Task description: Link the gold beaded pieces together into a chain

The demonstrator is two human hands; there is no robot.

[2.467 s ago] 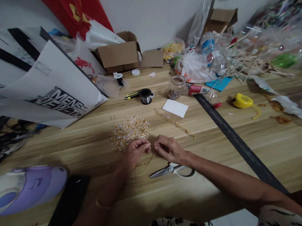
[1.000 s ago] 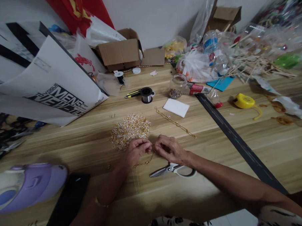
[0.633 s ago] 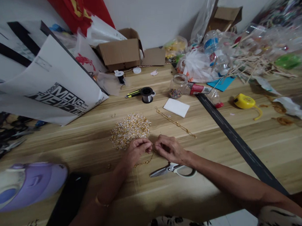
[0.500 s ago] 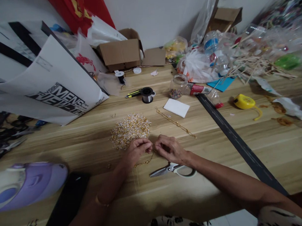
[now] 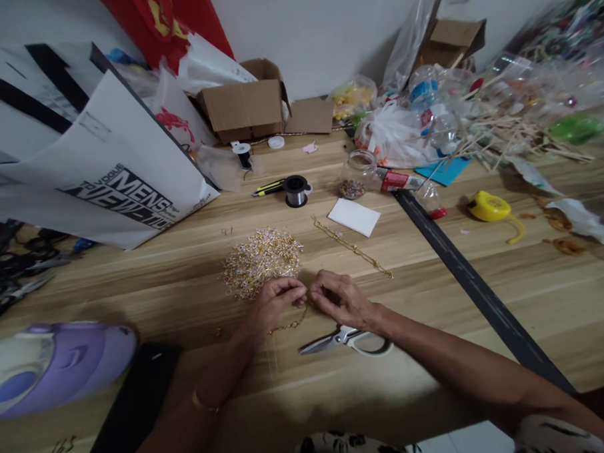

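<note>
- Many gold-and-clear beaded pieces (image 5: 262,260) heaped just beyond the left hand (image 5: 279,297), probably for quick picking; left thumb and forefinger pressed together.
- Gold chain (image 5: 289,326) trailing over the tabletop (image 5: 426,308) and up to the gap between both sets of fingertips, apparently for close work; cannot tell which hand pinches the end.
- Thumb-to-forefinger pinch in the right hand (image 5: 341,298), facing the left, likely for steadiness; contents too small to tell.
- Scissors (image 5: 341,335) below the right wrist, within reach, possibly in a lowered wrist's way.
- Second gold chain (image 5: 354,249) stretched out, probably against tangling.
- Farther right, slanting black strip (image 5: 477,285), then yellow tape measure (image 5: 488,205).
</note>
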